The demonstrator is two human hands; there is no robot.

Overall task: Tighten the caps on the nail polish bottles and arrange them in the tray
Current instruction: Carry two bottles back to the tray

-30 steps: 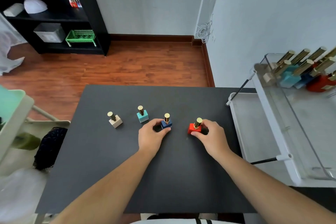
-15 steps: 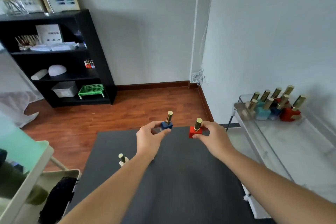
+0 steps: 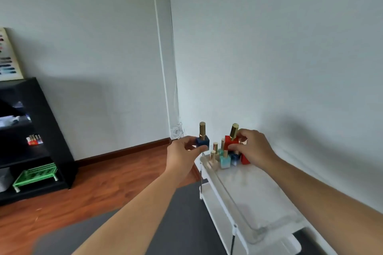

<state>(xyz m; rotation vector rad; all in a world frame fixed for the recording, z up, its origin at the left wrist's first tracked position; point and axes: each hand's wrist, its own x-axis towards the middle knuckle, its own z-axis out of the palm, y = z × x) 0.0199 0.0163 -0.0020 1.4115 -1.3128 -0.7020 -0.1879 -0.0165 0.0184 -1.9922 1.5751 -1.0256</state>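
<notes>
Left grip (image 3: 182,155): pinches blue bottle (image 3: 202,142) by its base, in the air just left of the tray (image 3: 228,196).
Right grip (image 3: 255,151): pinches red bottle (image 3: 230,142), held over tray's far end.
Blue bottle: upright, gold cap.
Red bottle: slightly tilted, gold cap.
Tray: clear, right of table (image 3: 182,223); other bottles (image 3: 224,160) clustered at far end.
Left side: black shelf (image 3: 41,130), green basket (image 3: 35,175).
</notes>
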